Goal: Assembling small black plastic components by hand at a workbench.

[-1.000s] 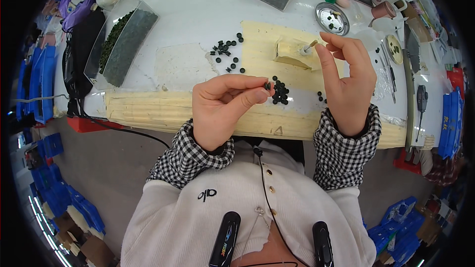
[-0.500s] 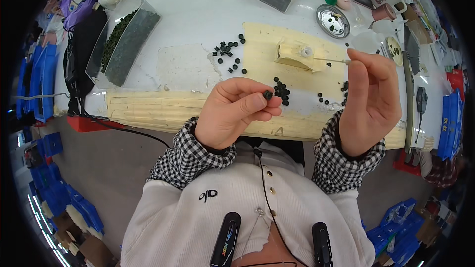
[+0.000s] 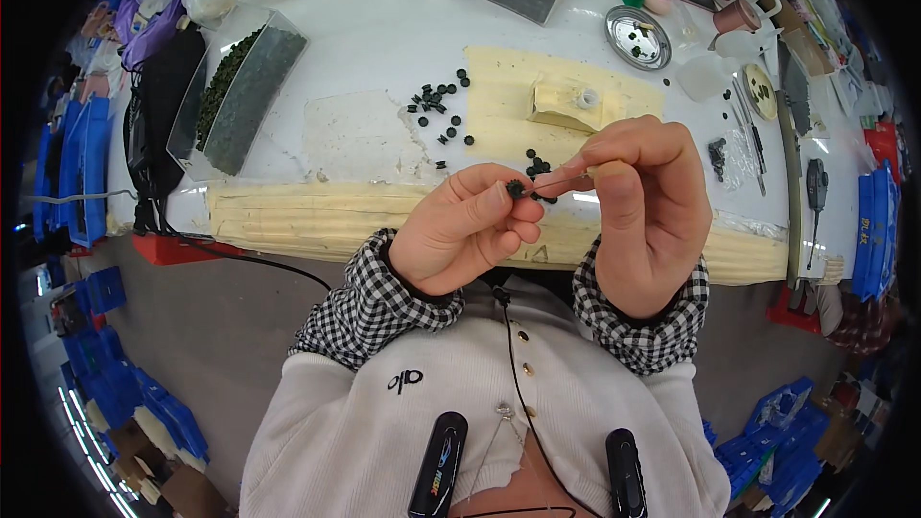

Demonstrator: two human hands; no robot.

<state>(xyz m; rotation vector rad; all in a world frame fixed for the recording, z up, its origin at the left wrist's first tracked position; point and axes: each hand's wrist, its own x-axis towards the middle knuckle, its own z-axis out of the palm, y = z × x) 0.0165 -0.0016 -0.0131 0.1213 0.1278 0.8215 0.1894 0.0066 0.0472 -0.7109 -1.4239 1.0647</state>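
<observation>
White counter [image 3: 355, 38] spreads toward twelve o'clock. The left hand [image 3: 456, 235] grips a small dark piece [image 3: 515, 189]; at its three o'clock, the right hand [image 3: 652, 216] pinches a thin tool [image 3: 566, 180], tip apparently touching it. Tool work seems underway; continuing calls for steadiness.

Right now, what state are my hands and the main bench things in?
Left hand: holding a small dark part
Small dark part: pinched, not set down
Right hand: pinching a thin tool
Thin tool: pointed at the part
Clear bin at left: holding dark pieces
Silver dish: holding few dark pieces
Loose dark parts: scattered
</observation>
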